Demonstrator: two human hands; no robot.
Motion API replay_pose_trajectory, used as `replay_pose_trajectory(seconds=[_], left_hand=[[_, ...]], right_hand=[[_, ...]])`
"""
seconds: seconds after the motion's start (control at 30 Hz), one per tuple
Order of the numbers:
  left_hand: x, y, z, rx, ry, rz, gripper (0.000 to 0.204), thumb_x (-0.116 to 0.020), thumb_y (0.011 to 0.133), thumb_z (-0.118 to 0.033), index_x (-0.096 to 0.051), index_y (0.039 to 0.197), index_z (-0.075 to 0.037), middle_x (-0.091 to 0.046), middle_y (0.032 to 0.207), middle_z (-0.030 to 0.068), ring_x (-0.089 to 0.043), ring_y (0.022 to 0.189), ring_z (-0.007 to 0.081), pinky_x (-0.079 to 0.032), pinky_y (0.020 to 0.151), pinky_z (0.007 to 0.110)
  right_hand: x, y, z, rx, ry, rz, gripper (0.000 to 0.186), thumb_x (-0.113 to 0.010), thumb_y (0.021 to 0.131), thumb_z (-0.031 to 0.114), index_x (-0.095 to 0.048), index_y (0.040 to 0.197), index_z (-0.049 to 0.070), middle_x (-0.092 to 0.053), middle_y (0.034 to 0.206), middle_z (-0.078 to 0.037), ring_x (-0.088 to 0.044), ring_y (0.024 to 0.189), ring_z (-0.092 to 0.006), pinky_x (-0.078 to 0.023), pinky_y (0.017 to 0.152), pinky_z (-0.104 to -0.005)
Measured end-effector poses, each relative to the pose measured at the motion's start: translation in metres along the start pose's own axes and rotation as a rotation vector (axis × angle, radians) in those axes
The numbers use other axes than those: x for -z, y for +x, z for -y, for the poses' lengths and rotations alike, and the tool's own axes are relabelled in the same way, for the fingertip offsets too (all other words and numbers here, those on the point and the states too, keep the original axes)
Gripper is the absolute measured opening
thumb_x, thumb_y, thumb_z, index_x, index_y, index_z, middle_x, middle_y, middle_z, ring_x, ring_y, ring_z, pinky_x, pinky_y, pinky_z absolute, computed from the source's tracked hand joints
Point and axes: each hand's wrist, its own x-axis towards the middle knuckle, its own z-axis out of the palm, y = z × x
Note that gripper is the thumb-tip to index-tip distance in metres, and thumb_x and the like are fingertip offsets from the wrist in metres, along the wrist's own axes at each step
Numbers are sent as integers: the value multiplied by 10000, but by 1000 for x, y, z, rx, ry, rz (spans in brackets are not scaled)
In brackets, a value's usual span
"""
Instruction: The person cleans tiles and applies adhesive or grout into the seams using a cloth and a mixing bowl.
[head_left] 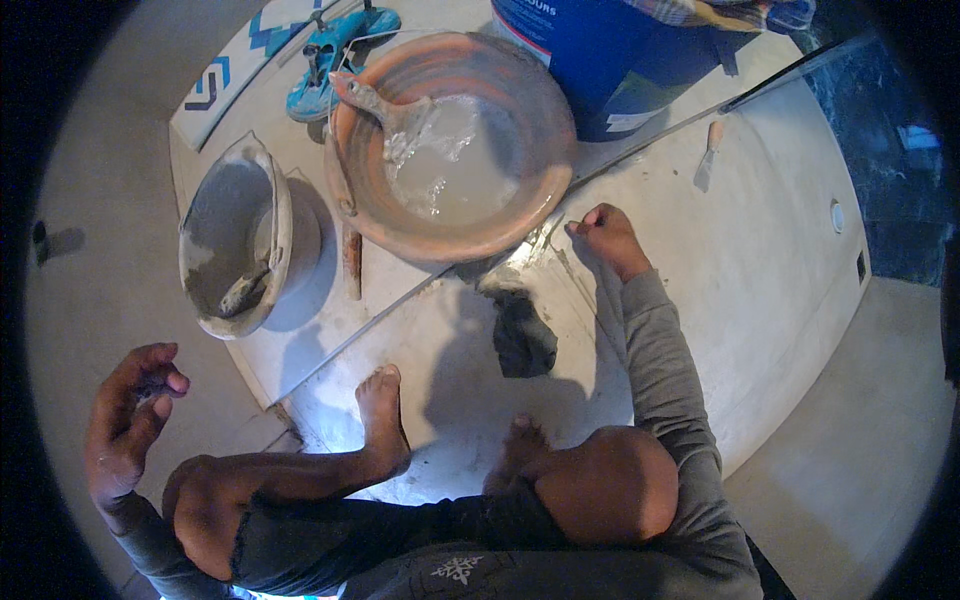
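Note:
My right hand (pixel 612 242) is closed in a pinch low over the pale floor panel, just right of a wet streak (pixel 530 250). Whatever its fingers hold is too small to make out. Raised at the left, my left hand (pixel 130 425) has loosely curled fingers, with a gap between thumb and fingertips and no object visible there. A large orange-brown basin (pixel 455 245) of cloudy grey liquid stands ahead, and a scoop (pixel 375 103) with a reddish handle end leans inside it. A dark wet cloth (pixel 524 335) lies between my feet and the basin.
A grey-smeared bucket (pixel 300 235) with a tool (pixel 243 290) inside stands at the left. A wooden-looking handle (pixel 352 263) lies beside the basin. Behind are turquoise sandals (pixel 325 60) and a big blue tub (pixel 610 65). A scraper (pixel 710 155) lies at the right near a panel seam.

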Motion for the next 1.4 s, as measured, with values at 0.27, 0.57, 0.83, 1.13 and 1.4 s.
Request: replay_pose_trajectory(seconds=[0.27, 0.57, 0.83, 1.13, 1.4], left_hand=[[-4, 17, -8, 12, -3, 36, 457, -579, 808, -122, -491, 1230, 30, -560, 983, 92, -538, 957, 181, -401, 897, 322], [-8, 6, -27, -88, 50, 45, 438, -584, 816, -132, -508, 1213, 38, -574, 976, 104, -544, 959, 187, -404, 900, 324], [-10, -9, -23, -31, 25, -37, 466, -588, 810, -130, -494, 1234, 40, -571, 982, 105, -543, 953, 195, -399, 905, 333], [-8, 6, -17, -70, 59, 6, 480, -597, 798, -144, -496, 1228, 44, -569, 969, 99, -545, 938, 179, -405, 891, 318], [-12, 24, -32, -4, 87, 72, 469, -587, 809, -152, -494, 1231, 30, -559, 978, 85, -532, 945, 177, -398, 888, 312]], right_hand=[[-4, 2, -4, -3, -248, -8, 397, -831, 567, 260, -559, 713, 10, -611, 708, -161, -606, 709, -336, -470, 662, -397], [0, -33, 21, 89, -231, -61, 376, -734, 701, 321, -572, 792, -6, -595, 777, -224, -583, 734, -380, -455, 660, -452], [-76, -181, 6, 422, -419, 124, 347, -618, 807, 287, -601, 1018, 13, -560, 1030, -222, -546, 959, -392, -439, 812, -474], [-31, -89, 9, 465, -541, -119, 529, -527, 889, 291, -419, 1268, -61, -415, 1325, -278, -393, 1240, -405, -270, 1038, -535], [-29, -76, 16, 469, -688, -102, 509, -486, 913, 316, -412, 1259, -51, -405, 1338, -246, -383, 1265, -366, -231, 1050, -564]])
